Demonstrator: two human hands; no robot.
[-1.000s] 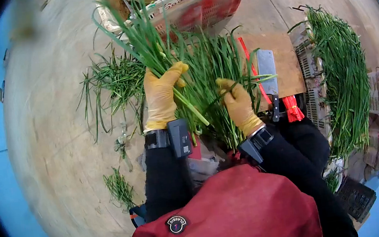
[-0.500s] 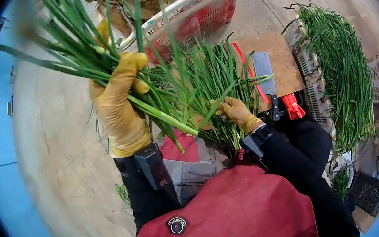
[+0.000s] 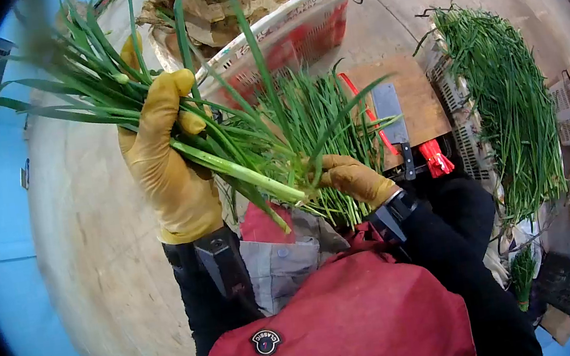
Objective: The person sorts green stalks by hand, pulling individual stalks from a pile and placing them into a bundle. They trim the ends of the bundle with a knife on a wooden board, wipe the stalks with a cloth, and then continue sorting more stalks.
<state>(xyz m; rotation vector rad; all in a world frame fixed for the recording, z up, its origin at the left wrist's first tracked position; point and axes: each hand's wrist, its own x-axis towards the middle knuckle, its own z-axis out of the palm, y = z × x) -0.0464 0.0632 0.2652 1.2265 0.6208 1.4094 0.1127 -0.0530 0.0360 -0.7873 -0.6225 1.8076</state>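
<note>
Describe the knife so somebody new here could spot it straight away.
Find the crate heaped with long greens on the right, then the wooden board just left of it. The knife lies there: broad grey rectangular blade, black handle towards the person, unlike the red strip and red bundle beside it.

A pale, stained floor is stretching around the scene, and a light-blue surface is bordering its left side.
</note>
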